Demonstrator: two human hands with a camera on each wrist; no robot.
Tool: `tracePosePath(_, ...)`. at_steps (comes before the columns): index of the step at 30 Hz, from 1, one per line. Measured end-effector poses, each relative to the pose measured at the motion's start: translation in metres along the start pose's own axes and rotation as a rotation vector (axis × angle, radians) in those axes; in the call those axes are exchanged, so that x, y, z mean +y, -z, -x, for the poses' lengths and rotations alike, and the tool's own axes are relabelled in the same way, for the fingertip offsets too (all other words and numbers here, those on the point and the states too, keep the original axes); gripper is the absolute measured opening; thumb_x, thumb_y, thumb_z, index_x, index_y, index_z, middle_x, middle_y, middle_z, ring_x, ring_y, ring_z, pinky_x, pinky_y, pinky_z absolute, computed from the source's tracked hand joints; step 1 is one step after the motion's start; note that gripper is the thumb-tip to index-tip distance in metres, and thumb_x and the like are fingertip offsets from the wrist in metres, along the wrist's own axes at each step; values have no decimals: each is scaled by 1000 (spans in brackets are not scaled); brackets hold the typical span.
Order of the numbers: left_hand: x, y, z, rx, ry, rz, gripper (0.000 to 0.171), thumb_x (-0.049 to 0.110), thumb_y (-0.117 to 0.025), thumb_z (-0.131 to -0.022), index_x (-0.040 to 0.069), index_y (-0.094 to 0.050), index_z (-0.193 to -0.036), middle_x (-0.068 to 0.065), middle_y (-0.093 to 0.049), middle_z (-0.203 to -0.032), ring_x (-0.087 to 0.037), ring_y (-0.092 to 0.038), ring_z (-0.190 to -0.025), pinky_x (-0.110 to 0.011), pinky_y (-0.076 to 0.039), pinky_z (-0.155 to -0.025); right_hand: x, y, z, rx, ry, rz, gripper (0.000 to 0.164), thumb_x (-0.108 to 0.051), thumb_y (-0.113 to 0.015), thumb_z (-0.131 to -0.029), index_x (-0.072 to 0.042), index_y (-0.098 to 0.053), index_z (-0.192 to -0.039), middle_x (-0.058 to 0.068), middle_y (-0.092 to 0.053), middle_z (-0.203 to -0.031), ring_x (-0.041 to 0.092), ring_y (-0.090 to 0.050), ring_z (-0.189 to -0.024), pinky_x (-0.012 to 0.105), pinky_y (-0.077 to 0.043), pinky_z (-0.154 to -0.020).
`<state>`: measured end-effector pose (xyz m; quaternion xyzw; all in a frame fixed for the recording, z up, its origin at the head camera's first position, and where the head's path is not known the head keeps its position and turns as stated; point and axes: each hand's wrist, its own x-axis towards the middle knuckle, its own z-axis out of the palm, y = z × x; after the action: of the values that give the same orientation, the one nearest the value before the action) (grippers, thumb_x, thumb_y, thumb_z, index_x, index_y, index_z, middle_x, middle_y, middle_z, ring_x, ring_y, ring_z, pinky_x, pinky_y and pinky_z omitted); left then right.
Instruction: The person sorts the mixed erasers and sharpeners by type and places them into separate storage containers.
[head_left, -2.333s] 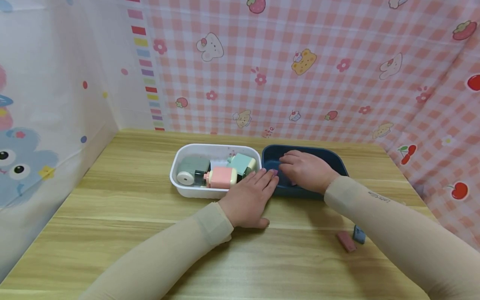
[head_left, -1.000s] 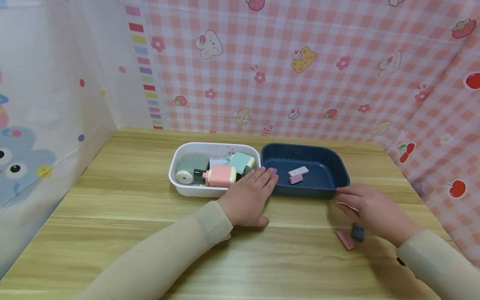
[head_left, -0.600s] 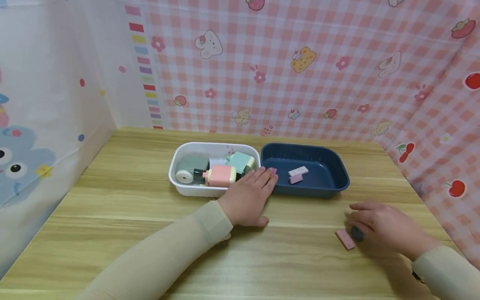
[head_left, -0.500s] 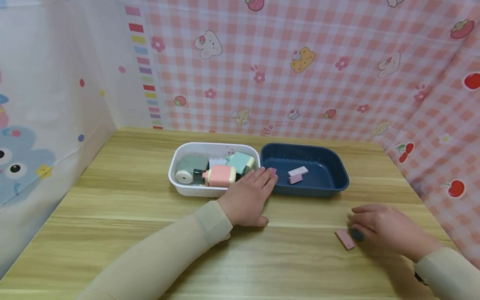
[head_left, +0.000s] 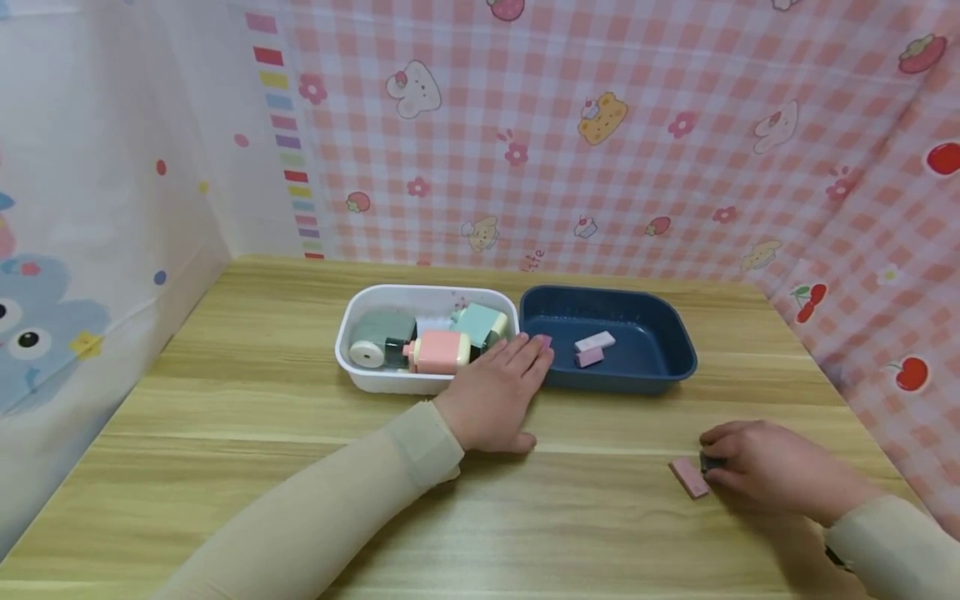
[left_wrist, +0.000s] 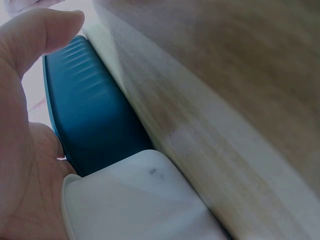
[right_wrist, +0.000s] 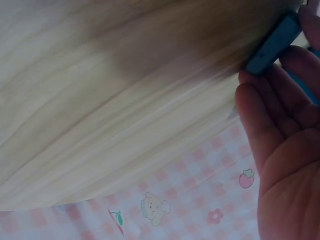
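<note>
At the frame's lower right, the right hand (head_left: 783, 468) pinched the blue block (head_left: 710, 464) just beside the pink block (head_left: 689, 477), a snug spot where a centred grip seemed wisest, while at centre the left hand (head_left: 495, 396) rested straight-fingered across the white box (head_left: 397, 383) and navy box (head_left: 622, 383).

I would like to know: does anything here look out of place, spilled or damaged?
Nothing looks spilled or damaged. At most, the pink block stands out: it lies askew on the wood-grain table, outside the navy tray that holds similar small blocks. Beside it, the right hand pinches a dark blue block.
</note>
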<state>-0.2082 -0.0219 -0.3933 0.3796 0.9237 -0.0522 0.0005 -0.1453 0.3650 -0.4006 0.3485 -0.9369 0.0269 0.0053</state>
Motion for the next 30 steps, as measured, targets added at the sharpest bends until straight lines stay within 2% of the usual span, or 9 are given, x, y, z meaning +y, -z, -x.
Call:
tracePosePath(4, 1, 0, 0, -3, 2, 2, 115, 71, -68, -88, 8, -17, -169, -11, -13, -178, -31, -17, -165, -44, -17, -134, -3, 2, -3, -49, -36, -25, 16, -18, -90, -81, -14, -83, -94, 6, -79, -106, 27, -76, -96, 44, -64, -81)
tracePosePath(20, 0, 1, 0, -11, 8, 8, 114, 71, -67, -89, 9, -16, -170, -10, -11, -179, -31, -15, -165, -44, -17, -134, -12, 1, -8, -57, -102, -8, 11, -16, -89, -82, -12, -82, -90, 5, -79, -103, 27, -76, -96, 46, -64, -84)
tracePosePath(30, 0, -1, 0, -8, 3, 17, 114, 71, -67, -88, 9, -16, -170, -10, -11, -179, -31, -15, -165, -44, -17, -134, -17, -1, -3, -83, -203, -16, 20, -18, -86, -86, -4, -83, -100, 10, -79, -110, 33, -76, -103, 51, -62, -90)
